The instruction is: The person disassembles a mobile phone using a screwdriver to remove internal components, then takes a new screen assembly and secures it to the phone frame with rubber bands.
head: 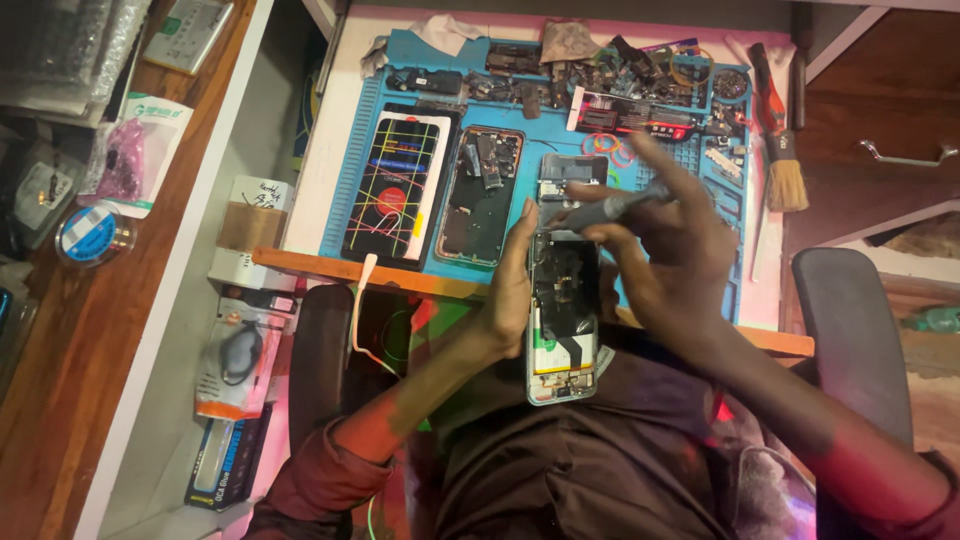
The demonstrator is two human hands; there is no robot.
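While the left hand point(508, 300) clasps the opened silver-framed smartphone with its back cover off point(563, 318) along its left edge, fingers wrapped round the frame, the phone sits upright over the lap, just below the blue silicone repair mat point(355, 150); the right hand point(670, 250) pinches a slim grey metal screwdriver point(610, 208), tip aimed at the phone's upper end.

Risk, judged from this position: the phone is held in the air, so a slipped tip could gouge the exposed board or battery; a freed screw could fall into the lap and be lost.

Packaging: a white pouch with green print and pink contents point(135, 150) lies at far left on the wooden surface; a small brown-and-white box point(252, 215) stands beside the mat's left edge; a clear blister pack with an orange base holding a black cable point(235, 360) lies below it; a dark blue printed box point(222, 465) lies lowest.
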